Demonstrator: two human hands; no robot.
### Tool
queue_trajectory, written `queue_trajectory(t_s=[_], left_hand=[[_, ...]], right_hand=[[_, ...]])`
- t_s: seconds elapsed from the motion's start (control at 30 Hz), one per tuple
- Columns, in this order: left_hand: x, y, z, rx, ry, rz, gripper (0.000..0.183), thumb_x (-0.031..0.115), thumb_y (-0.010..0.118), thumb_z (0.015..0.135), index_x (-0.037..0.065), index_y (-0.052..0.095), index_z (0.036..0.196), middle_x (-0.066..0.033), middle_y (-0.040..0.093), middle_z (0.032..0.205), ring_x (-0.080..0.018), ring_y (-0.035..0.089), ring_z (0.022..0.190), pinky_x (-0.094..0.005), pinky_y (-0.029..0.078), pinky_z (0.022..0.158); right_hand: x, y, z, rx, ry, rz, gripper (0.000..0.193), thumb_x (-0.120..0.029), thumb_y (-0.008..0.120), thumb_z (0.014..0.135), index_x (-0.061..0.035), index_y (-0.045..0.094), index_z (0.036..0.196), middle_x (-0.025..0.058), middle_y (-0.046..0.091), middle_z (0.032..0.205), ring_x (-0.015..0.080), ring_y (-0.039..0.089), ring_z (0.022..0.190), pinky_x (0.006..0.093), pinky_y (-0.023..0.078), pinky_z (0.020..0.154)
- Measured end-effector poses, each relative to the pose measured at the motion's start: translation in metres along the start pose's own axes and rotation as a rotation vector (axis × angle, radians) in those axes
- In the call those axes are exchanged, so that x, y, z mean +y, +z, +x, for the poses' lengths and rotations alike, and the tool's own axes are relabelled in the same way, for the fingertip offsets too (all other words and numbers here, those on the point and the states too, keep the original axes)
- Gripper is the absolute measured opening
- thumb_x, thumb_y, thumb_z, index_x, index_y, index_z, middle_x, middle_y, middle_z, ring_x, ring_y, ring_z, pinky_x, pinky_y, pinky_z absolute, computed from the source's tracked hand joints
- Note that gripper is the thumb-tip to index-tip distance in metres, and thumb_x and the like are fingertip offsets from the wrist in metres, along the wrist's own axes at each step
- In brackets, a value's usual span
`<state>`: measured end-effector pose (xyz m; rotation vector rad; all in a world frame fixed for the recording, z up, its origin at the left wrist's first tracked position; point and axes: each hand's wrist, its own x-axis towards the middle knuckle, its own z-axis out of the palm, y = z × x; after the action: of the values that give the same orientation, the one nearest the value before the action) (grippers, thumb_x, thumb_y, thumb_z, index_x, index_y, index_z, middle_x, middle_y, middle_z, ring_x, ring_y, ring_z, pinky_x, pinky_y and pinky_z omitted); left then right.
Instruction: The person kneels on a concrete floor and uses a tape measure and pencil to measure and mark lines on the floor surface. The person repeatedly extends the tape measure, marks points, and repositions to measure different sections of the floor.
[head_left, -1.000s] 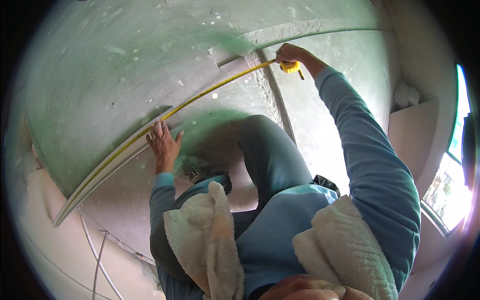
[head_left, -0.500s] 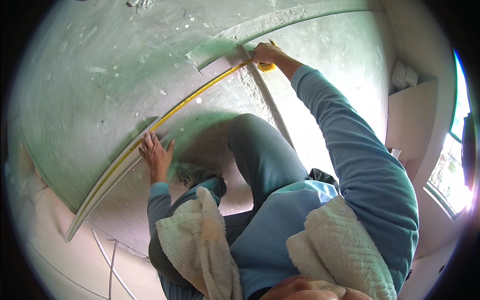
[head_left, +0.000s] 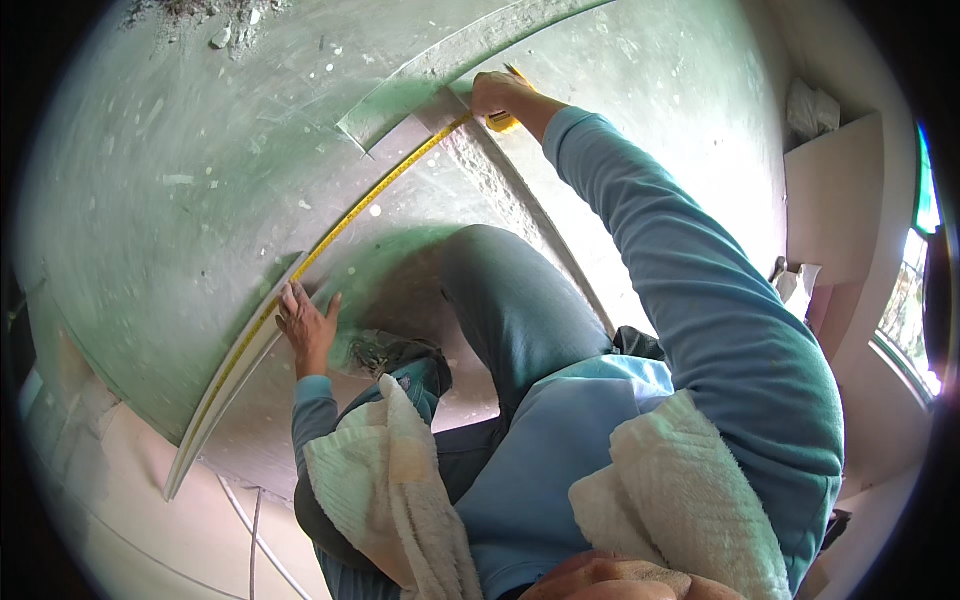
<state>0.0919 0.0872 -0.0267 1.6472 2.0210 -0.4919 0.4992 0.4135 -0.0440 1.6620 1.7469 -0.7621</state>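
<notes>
Your far R hand (head_left: 505,97) grips tape measure (head_left: 503,123); L hand (head_left: 309,327), spread on near-left strip (head_left: 226,388), could let it shift w/ light pressure

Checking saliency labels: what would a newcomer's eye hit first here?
First the yellow tape, slanting from lower left up to the right hand, which holds its case at top centre. Then the left hand, spread over the pale strip that lies along the tape's lower part. Last, the pale towel, hanging at bottom centre.
</notes>
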Motion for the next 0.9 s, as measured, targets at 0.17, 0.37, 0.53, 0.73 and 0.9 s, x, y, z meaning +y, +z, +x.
queue_trajectory(t_s=[0.17, 0.37, 0.53, 0.73, 0.9], left_hand=[[-0.005, 0.006, 0.002, 0.03, 0.039, 0.058, 0.102, 0.075, 0.049, 0.085, -0.002, 0.029, 0.15, -0.0171, 0.026, 0.155, -0.0417, 0.024, 0.143, -0.0621, 0.026, 0.111], [-0.01, 0.012, 0.005, 0.027, 0.058, 0.058, 0.106, 0.078, 0.047, 0.084, -0.002, 0.028, 0.15, -0.0188, 0.027, 0.154, -0.0422, 0.025, 0.142, -0.0619, 0.027, 0.11], [-0.01, 0.01, 0.004, 0.024, 0.071, 0.049, 0.106, 0.076, 0.049, 0.083, -0.003, 0.028, 0.15, -0.0189, 0.027, 0.154, -0.0422, 0.026, 0.141, -0.0623, 0.028, 0.109], [-0.011, 0.013, 0.005, 0.026, 0.065, 0.052, 0.105, 0.074, 0.052, 0.083, -0.003, 0.027, 0.15, -0.0192, 0.027, 0.153, -0.0416, 0.025, 0.141, -0.0636, 0.029, 0.108], [-0.009, 0.011, 0.004, 0.029, 0.059, 0.049, 0.105, 0.074, 0.052, 0.084, -0.003, 0.027, 0.15, -0.0192, 0.026, 0.153, -0.0407, 0.024, 0.142, -0.0643, 0.029, 0.108]], right_hand=[[0.002, 0.0, 0.002, -0.024, 0.008, 0.04, 0.036, -0.021, 0.064, 0.081, -0.0101, 0.07, 0.115, 0.0115, 0.069, 0.118, 0.0288, 0.066, 0.11, 0.0434, 0.054, 0.086], [0.002, -0.002, 0.0, -0.021, 0.0, 0.052, 0.037, -0.024, 0.067, 0.079, -0.0066, 0.071, 0.111, 0.0142, 0.07, 0.114, 0.0307, 0.067, 0.105, 0.0444, 0.054, 0.084], [0.0, -0.005, -0.004, -0.014, 0.015, 0.086, 0.036, -0.024, 0.067, 0.079, -0.0064, 0.071, 0.111, 0.0146, 0.069, 0.115, 0.0305, 0.067, 0.107, 0.0433, 0.054, 0.085], [0.0, -0.006, -0.008, -0.012, -0.004, 0.066, 0.038, -0.026, 0.068, 0.08, -0.0072, 0.07, 0.113, 0.0147, 0.069, 0.115, 0.0307, 0.067, 0.107, 0.0436, 0.054, 0.085], [0.001, -0.006, -0.008, -0.005, -0.012, 0.084, 0.039, -0.025, 0.069, 0.08, -0.0078, 0.069, 0.116, 0.0144, 0.069, 0.116, 0.0305, 0.067, 0.108, 0.0439, 0.054, 0.085]])
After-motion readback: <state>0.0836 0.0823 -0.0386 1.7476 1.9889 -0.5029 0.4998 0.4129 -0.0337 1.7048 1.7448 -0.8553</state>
